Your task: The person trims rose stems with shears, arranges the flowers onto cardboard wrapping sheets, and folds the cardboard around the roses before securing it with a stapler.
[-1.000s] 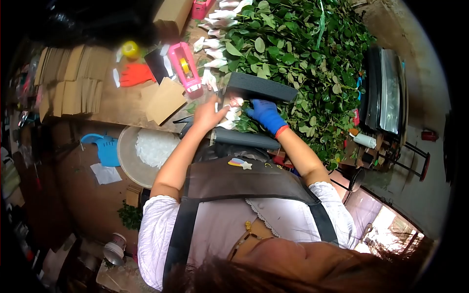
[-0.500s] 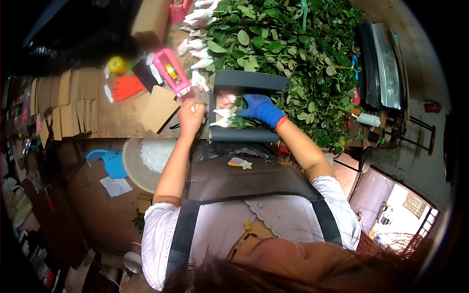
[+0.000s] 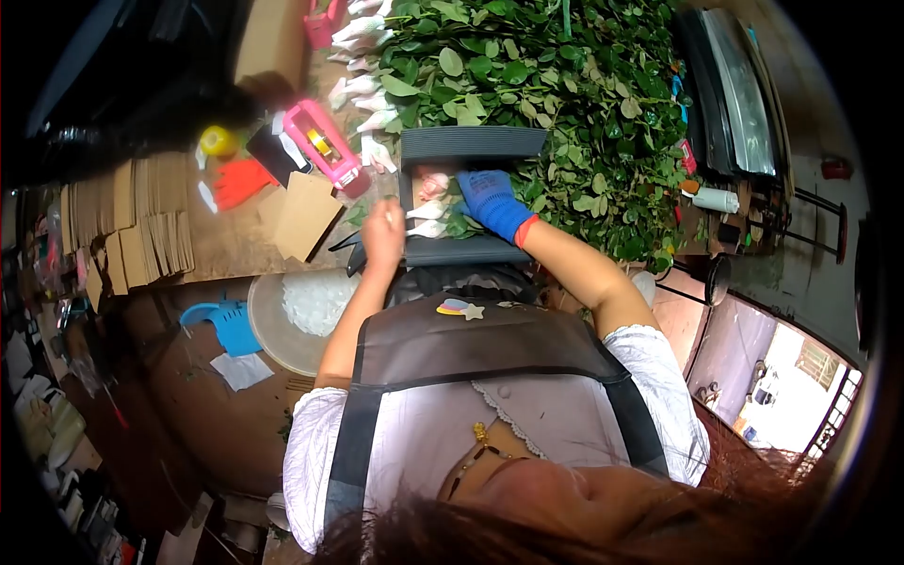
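My left hand [image 3: 384, 232], bare, is closed beside the left edge of a dark ribbed holder [image 3: 471, 144]. Its fingertips are pinched together; what they hold is too small to make out. In a blue glove, my right hand [image 3: 493, 201] curls over leafy stems inside the holder. Just left of the glove lie a pink bloom [image 3: 433, 185] and white-wrapped flower heads [image 3: 427, 228]. A pink tape dispenser [image 3: 325, 149] with yellow tape stands up and left of my left hand.
Leafy stems [image 3: 603, 122] with white-wrapped heads cover the table beyond the holder. Cardboard pieces [image 3: 299, 217], an orange glove [image 3: 241, 183], a yellow roll [image 3: 218, 141] and stacked cardboard [image 3: 141, 207] lie leftward. A tub [image 3: 273, 325] stands below the table edge.
My left hand left the flower heads, moved left towards the tape dispenser, then came back slightly towards the holder. My right hand stays over the stems. The whole view has shifted.
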{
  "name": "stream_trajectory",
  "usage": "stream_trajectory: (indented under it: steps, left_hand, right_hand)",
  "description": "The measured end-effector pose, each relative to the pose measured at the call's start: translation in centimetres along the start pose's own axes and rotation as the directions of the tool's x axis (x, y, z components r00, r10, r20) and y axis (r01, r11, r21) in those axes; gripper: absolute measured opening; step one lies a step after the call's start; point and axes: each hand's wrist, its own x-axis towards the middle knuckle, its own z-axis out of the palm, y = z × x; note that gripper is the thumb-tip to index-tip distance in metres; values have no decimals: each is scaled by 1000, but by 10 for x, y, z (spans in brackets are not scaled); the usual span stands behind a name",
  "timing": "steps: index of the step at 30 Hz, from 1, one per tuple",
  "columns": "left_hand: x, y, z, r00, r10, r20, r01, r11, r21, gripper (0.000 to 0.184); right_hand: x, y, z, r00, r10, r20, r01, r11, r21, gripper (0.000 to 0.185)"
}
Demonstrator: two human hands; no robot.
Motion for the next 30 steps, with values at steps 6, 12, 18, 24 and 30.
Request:
stream_trajectory:
  steps: [6,12,18,24,30]
  left_hand:
    - [18,21,-28,958,-45,285,6,991,137,41]
    - [14,23,-9,879,7,477,-153,951,269,43]
    - [-4,8,-19,987,93,-132,-115,977,-177,14]
    - [-7,0,-61,976,-87,198,62,990,127,36]
    - [17,15,-37,757,-171,631,144,985,94,34]
  right_hand:
    - [2,-1,2,1000,-9,0,9,1000,23,53]
    - [7,4,12,1000,-5,-31,5,1000,-25,53]
    - [4,11,18,994,-46,-101,50,998,36,52]
    - [-37,2,-44,985,-65,-157,121,915,384,39]
    - [-17,-17,-13,914,-322,248,304,946,109,33]
